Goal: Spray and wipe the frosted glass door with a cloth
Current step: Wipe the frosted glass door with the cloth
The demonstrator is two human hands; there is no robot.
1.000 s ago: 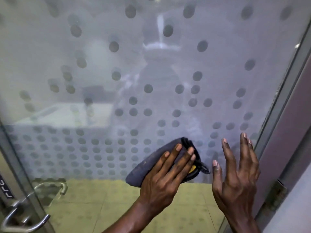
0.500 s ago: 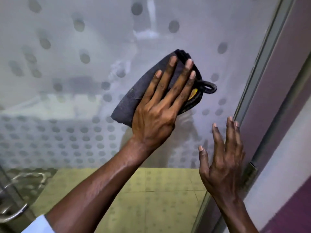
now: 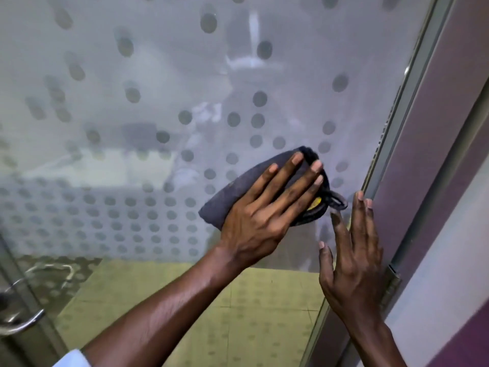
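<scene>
The frosted glass door [image 3: 158, 75] with its pattern of grey dots fills the view. A folded dark grey cloth [image 3: 238, 189] with a black edge and loop lies flat against the glass, right of centre. My left hand [image 3: 270, 205] presses on the cloth with straight, spread fingers. My right hand [image 3: 354, 258] rests flat on the glass at the door's right edge, just below and right of the cloth, fingers straight and pointing up. No spray bottle is in view.
A grey metal door frame [image 3: 391, 144] runs diagonally along the right edge, with a hinge [image 3: 391, 284] by my right wrist. A metal door handle [image 3: 23, 321] sits at the lower left. Yellowish floor tiles [image 3: 238, 313] show through the clear lower glass.
My left hand first swept the cloth up the glass, then back down and to the right toward the frame. My right hand stayed flat near the door's right edge.
</scene>
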